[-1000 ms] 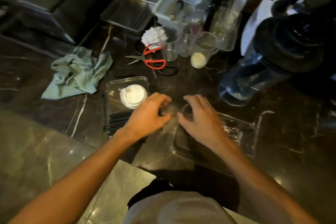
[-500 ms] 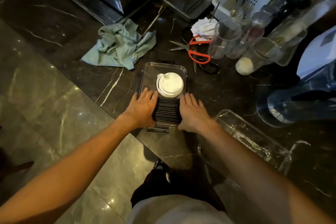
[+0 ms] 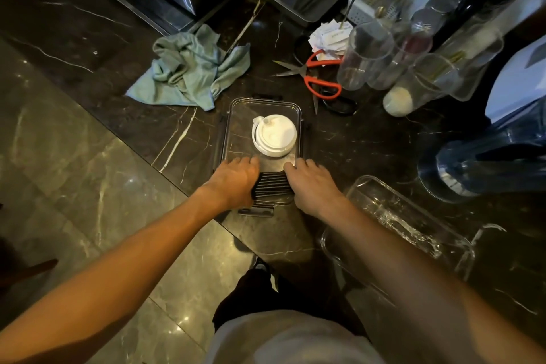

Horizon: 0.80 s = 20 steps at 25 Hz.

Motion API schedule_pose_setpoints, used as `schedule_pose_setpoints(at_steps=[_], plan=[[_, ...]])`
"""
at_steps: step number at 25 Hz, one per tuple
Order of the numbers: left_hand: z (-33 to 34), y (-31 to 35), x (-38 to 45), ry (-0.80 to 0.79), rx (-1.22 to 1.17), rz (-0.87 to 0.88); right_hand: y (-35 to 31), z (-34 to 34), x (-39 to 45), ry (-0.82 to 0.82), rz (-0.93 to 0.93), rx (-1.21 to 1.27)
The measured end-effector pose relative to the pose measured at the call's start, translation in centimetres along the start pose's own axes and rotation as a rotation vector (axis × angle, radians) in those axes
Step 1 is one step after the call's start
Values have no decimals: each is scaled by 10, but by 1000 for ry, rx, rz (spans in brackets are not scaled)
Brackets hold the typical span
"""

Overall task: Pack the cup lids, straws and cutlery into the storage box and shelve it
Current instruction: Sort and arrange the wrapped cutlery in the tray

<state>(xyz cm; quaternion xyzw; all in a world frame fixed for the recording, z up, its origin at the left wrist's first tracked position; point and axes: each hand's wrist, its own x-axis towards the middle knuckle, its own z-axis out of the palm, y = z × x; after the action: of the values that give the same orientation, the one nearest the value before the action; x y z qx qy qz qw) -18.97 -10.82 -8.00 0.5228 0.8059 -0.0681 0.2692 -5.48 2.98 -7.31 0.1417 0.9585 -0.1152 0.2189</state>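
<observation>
**Bare arms, light top, dark trousers**

Both forearms are bare to the frame's edge, with no sleeves in view. The left hand and right hand wear no gloves. A light grey top covers the torso, above dark trousers.

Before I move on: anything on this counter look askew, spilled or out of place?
Nothing spilled. Two loose ends: the green cloth lies crumpled beside the storage box, and the red scissors lie open by the glasses. Both hands, left hand and right hand, press the box squarely.
</observation>
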Motion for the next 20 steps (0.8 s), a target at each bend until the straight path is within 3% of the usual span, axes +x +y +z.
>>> schedule_pose_setpoints(at_steps=[10, 15, 20], plan=[[10, -8, -5, -150, -239, 40, 0, 6, -10, 60, -20, 5], [-15, 7, -16, 26, -252, 40, 5, -24, -27, 167, 24, 41], [-63, 56, -23, 181, -183, 157, 29, -53, -80, 329, 157, 46]])
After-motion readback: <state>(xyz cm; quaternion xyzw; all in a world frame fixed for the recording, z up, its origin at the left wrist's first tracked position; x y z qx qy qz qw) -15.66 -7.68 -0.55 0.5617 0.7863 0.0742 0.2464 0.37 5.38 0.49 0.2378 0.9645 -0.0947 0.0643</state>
